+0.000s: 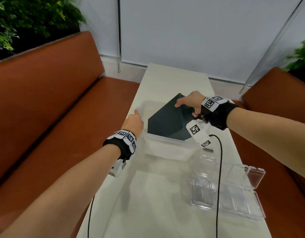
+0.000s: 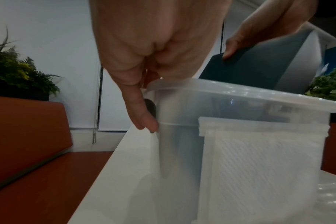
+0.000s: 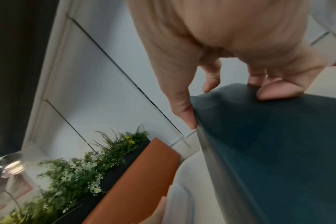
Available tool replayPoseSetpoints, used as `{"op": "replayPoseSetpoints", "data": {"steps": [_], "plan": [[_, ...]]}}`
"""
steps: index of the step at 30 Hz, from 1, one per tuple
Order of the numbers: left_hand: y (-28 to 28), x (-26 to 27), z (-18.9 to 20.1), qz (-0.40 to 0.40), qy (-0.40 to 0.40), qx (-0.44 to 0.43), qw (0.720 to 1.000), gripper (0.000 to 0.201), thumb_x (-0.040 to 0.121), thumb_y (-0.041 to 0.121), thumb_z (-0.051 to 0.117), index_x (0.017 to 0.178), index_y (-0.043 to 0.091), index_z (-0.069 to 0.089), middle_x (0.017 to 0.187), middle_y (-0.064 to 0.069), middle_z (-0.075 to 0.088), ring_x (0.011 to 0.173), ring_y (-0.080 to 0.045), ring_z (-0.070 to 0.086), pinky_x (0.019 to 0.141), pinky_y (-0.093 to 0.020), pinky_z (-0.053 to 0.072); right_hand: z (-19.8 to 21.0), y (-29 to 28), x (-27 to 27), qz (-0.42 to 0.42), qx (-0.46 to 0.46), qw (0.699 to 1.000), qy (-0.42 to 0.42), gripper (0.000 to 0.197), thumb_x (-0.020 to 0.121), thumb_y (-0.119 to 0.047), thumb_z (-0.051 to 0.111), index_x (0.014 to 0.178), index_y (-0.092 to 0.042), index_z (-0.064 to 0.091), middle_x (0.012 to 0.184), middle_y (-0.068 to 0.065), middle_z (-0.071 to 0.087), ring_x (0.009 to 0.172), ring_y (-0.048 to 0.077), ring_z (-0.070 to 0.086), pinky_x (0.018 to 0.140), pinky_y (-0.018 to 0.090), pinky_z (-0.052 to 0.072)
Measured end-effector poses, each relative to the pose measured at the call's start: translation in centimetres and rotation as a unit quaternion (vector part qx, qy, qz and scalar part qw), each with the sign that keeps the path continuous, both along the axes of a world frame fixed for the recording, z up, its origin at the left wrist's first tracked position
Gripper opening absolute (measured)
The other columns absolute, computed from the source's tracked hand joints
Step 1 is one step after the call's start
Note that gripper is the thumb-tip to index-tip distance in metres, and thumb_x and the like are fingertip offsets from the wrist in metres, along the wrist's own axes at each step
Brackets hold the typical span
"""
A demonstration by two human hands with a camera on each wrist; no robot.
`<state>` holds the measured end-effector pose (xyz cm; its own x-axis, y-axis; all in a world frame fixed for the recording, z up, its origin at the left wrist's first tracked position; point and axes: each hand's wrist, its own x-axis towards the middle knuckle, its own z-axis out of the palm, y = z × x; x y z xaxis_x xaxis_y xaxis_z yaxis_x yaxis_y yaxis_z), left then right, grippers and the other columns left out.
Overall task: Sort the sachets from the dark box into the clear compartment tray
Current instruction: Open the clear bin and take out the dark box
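The dark box (image 1: 165, 122) stands tilted on one corner inside a translucent plastic tub (image 1: 165, 140). My right hand (image 1: 186, 109) grips the box's raised upper edge, thumb on the near face and fingers over the top; the right wrist view shows that hand (image 3: 230, 106) on the dark box (image 3: 269, 144). My left hand (image 1: 135, 117) holds the tub's left rim. Seen from the left wrist, the hand (image 2: 150, 101) has its thumb down the tub's (image 2: 240, 94) outer wall. The clear compartment tray (image 1: 234, 191) lies open at the near right. No sachet is plainly visible.
A white ribbed sheet (image 2: 259, 166) shows through the tub's near wall. The narrow white table (image 1: 157, 194) runs between two orange benches (image 1: 45, 117). Black cables (image 1: 218, 169) trail from both wrists, one crossing the tray. Plants (image 1: 28, 18) stand behind the left bench.
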<state>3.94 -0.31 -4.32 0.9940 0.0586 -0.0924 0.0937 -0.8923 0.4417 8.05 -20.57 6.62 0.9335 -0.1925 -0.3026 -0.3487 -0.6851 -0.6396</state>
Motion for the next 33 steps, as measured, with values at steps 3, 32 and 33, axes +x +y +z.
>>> {"op": "replayPoseSetpoints", "data": {"steps": [3,32,33], "plan": [[0.5,0.0,0.4,-0.005,0.019,-0.003,1.0,0.052,0.102,0.018,0.034,0.151,0.009,0.019,0.125,-0.025,0.052,0.107,-0.04,0.057,0.085,-0.041,0.05,2.7,-1.0,-1.3,-0.019,0.024,0.999,-0.032,0.038,0.068,-0.023,0.08,0.088,-0.006,0.053,0.075,0.008,0.047,0.065,0.023,0.048,0.048,0.027,0.038],[6.2,-22.4,-4.7,0.096,0.206,-0.392,0.892,0.032,0.1,0.036,0.048,0.125,0.016,0.053,0.114,-0.004,0.062,0.108,-0.025,0.057,0.088,-0.054,0.054,-13.6,-0.7,-24.7,0.024,0.237,0.963,0.127,0.033,0.089,-0.016,0.06,0.121,-0.012,0.051,0.112,0.009,0.06,0.089,0.026,0.06,0.067,0.036,0.051],[6.0,-22.8,-5.4,0.103,0.208,-0.391,0.891,0.031,0.1,0.035,0.047,0.125,0.017,0.052,0.117,-0.004,0.06,0.111,-0.026,0.056,0.091,-0.055,0.051,-14.3,-0.6,-25.0,0.014,0.234,0.965,0.122,0.038,0.089,-0.014,0.061,0.125,-0.011,0.048,0.115,0.01,0.06,0.093,0.027,0.06,0.071,0.038,0.051]]}}
